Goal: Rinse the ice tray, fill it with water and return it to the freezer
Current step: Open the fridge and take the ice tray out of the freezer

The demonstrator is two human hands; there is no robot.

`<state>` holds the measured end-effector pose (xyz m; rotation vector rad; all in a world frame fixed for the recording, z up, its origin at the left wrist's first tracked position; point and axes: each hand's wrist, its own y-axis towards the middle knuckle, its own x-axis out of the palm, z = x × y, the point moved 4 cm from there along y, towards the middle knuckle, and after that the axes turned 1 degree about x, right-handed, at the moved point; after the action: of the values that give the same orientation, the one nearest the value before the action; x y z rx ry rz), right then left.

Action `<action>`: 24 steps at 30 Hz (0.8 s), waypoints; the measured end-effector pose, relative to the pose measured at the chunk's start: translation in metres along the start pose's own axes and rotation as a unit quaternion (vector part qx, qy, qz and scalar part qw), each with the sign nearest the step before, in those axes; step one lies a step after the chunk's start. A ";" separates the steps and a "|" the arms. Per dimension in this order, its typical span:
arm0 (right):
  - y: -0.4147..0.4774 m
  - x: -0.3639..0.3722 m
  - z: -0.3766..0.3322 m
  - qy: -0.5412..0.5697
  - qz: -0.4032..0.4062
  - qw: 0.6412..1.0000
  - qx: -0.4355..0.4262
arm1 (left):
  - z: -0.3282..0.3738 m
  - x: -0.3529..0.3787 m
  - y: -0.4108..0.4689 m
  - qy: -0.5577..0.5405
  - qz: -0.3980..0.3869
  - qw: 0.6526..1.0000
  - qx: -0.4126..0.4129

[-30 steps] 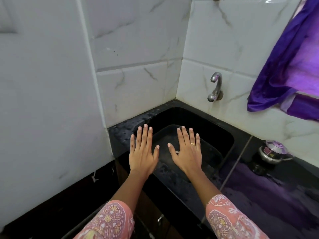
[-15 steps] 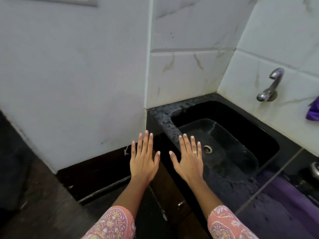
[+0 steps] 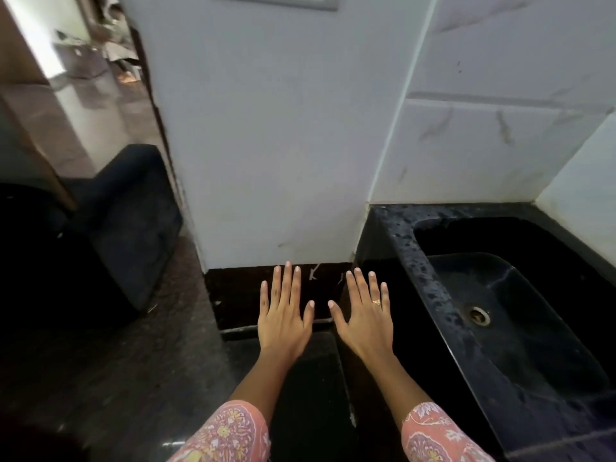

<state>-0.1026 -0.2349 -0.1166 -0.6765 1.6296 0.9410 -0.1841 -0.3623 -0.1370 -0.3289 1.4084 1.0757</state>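
Palms face down on both sides. The left grip is a bare hand, fully open, with the four fingers straight and close together and the thumb spread to the side; it has hold of nothing. The right grip is open in the same way, also with nothing in it, and it wears a small ring on one finger. The two thumbs point toward each other, near but apart. Both forearms come out of pink patterned sleeves at the bottom edge of the view.

The grips hang in the air left of the bench, a black speckled stone top, in front of the dark skirting under the white wall. The right grip is just beside the left end of the bench. A black sink is set in the bench at this left end, with a round metal drain in its bottom. White marbled tiles stand behind the bench. On the left, on the dark floor, there is a dark bulky thing which I cannot identify. Where the ice tray is, I cannot tell from this view.
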 end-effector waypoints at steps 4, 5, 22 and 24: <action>-0.009 0.007 -0.023 0.014 -0.014 0.998 -0.055 | -0.018 -0.008 -0.029 0.019 0.003 0.998 -0.061; -0.012 0.009 -0.028 0.021 -0.015 0.997 -0.070 | -0.022 -0.009 -0.037 0.021 0.003 0.997 -0.077; -0.076 0.029 -0.150 0.131 -0.072 0.942 -0.302 | -0.105 -0.062 -0.160 0.104 0.033 0.947 -0.303; -0.085 0.030 -0.168 0.135 -0.076 0.933 -0.326 | -0.116 -0.069 -0.174 0.109 0.039 0.939 -0.324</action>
<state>-0.1272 -0.4214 -0.1482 -1.4182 1.4552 1.3308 -0.1125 -0.5681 -0.1686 -0.8960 1.2287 1.5972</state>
